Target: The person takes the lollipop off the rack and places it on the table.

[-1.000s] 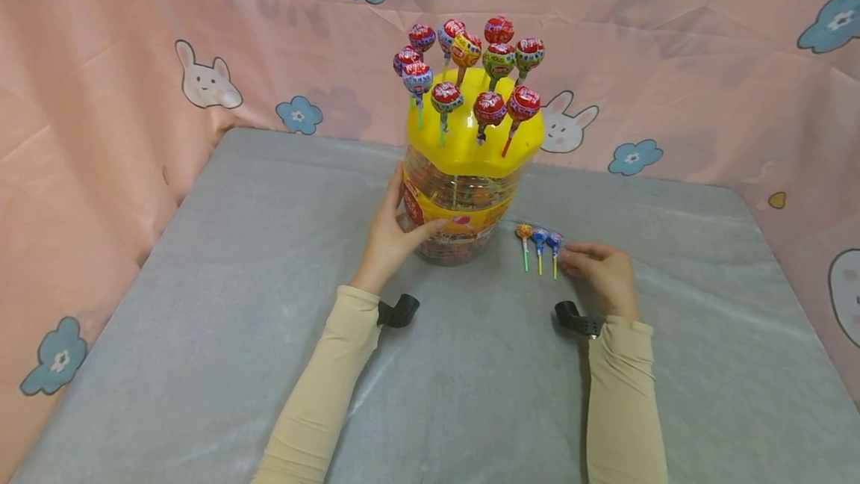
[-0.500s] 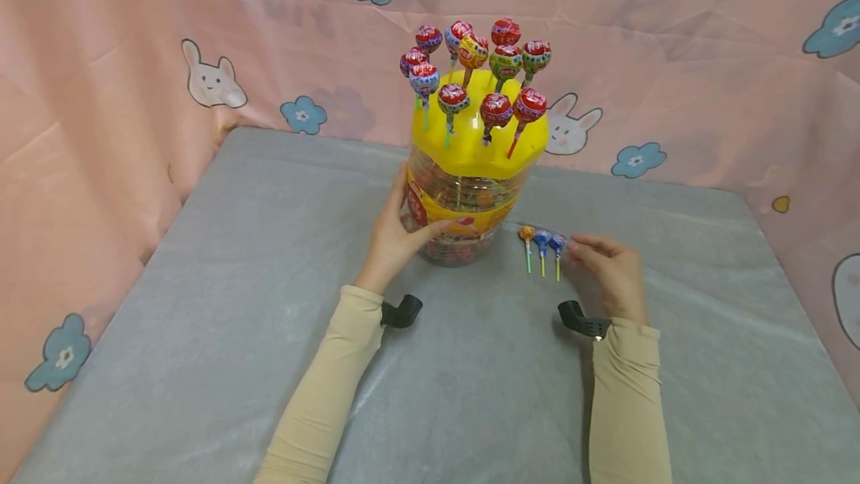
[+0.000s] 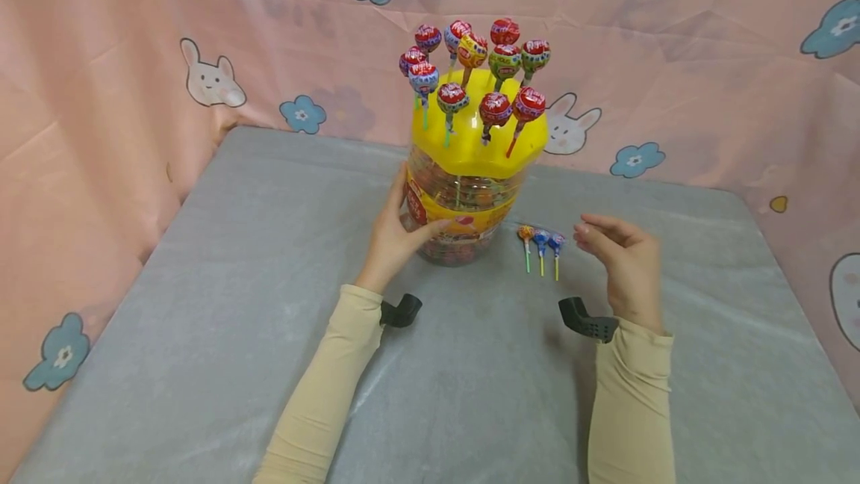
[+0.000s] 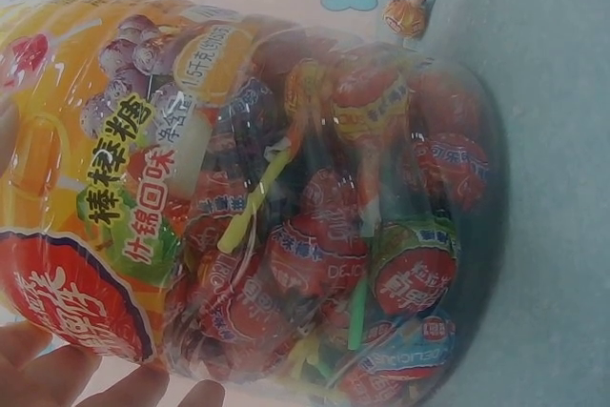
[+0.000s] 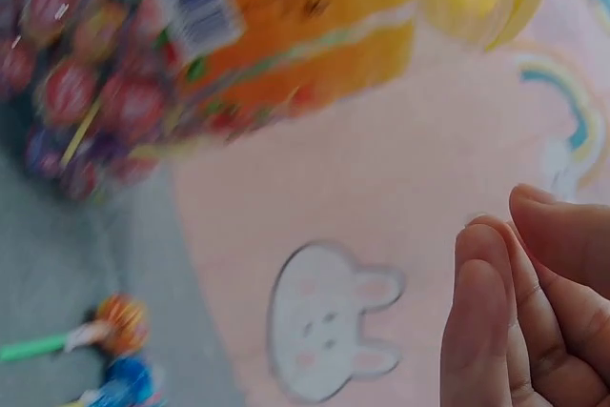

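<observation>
Clasping a clear plastic lollipop jar [image 3: 473, 193] just above the centre of the frame, a person's left hand [image 3: 396, 241] had its thumb across the yellow label and its fingers round the jar's left side, so that grip was grasping the jar. The jar stood upright on a bench [image 3: 470, 394] covered in grey cloth, with wrapped lollipops visible through its lower wall. On top sat a yellow lid [image 3: 463, 159], and eleven standing lollipops [image 3: 495, 108] rose from it by their sticks, most with partly red wrappers, one mostly yellow-orange.

Just right of the jar's base, three more lollipops lay side by side on the cloth, sticks pointing toward the bottom of the frame: an orange lollipop [image 3: 526, 234] with a green stick, then two blue lollipops [image 3: 556, 242] with yellow sticks.

At centre right, the right hand [image 3: 631, 264] was near the blue pair but apart from them. Its grip was released, fingers loosely bent with the thumb close to the fingertips, and it held nothing.

Beige sleeves [image 3: 322, 387] entered from the bottom edge. Behind the bench hung a pink curtain [image 3: 269, 21] printed with white rabbits and blue flowers.
</observation>
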Demonstrator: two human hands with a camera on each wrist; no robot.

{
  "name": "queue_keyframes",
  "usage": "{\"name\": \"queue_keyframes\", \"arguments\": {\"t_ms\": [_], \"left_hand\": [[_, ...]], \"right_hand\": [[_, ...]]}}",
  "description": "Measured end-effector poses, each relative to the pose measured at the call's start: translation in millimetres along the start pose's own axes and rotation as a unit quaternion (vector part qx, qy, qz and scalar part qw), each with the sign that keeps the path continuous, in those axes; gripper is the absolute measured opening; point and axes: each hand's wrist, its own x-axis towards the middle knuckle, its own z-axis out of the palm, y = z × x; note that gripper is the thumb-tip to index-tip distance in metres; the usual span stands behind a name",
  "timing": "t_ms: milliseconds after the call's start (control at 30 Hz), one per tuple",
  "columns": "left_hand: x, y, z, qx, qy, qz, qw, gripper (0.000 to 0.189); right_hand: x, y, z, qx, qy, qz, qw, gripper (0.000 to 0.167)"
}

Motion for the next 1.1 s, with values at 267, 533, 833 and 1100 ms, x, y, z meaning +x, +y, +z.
{"name": "queue_keyframes", "arguments": {"t_ms": [267, 533, 833, 1100], "left_hand": [[0.0, 0.1, 0.5, 0.008, 0.002, 0.007, 0.9999, 0.1], [0.4, -2.4, 0.0, 0.01, 0.002, 0.017, 0.9998, 0.1], [0.7, -2.3, -0.7, 0.024, 0.006, 0.019, 0.9995, 0.1], [-0.1, -2.2, -0.4, 0.012, 0.004, 0.015, 0.9998, 0.099]], "right_hand": [[-8.4, -26, 19, 0.008, -0.006, -0.059, 0.9982, 0.022], [0.4, -46, 43, 0.005, -0.038, -0.083, 0.9958, 0.023], [12.4, -75, 69, 0.039, -0.057, -0.118, 0.9906, 0.023], [17.6, -95, 89, 0.075, -0.063, -0.132, 0.9865, 0.018]]}}
